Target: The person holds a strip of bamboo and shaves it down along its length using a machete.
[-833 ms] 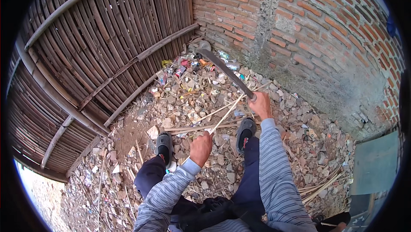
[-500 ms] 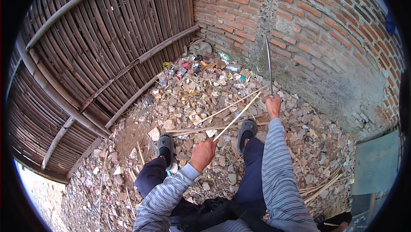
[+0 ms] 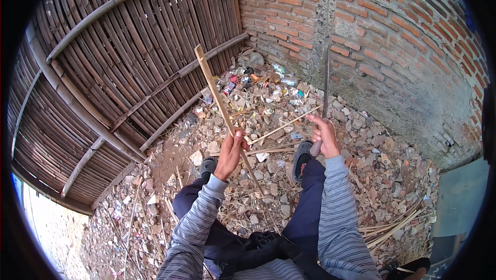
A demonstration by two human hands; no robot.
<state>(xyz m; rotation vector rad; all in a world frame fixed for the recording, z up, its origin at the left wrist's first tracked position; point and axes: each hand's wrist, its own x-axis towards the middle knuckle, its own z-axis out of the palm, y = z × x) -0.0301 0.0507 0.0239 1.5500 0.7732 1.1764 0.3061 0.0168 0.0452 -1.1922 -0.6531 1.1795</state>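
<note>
My left hand (image 3: 231, 152) is closed around a split bamboo strip (image 3: 214, 88). The strip stands steeply tilted, its thick pale end up toward the fence and its thin end down over the rubble. In my right hand (image 3: 324, 135) is a machete (image 3: 326, 76) with a long narrow dark blade pointing up and away. The rounded butt of its handle shows below my palm, and my index finger is loosely extended. A gap separates blade and strip. Between my hands, a thin bamboo stick (image 3: 285, 125) lies on the rubble.
Stony rubble (image 3: 279, 187) covers the ground, with litter (image 3: 281, 76) in the far corner. A bamboo fence (image 3: 129, 58) rises at the left, a brick wall (image 3: 382, 47) at the right. Cut strips (image 3: 392, 228) lie by my right side, near a greenish panel (image 3: 460, 197).
My left hand has moved up and left, swinging the bamboo strip from slanting rightward to standing steeply. My right hand has dropped slightly, its fingers looser on the machete.
</note>
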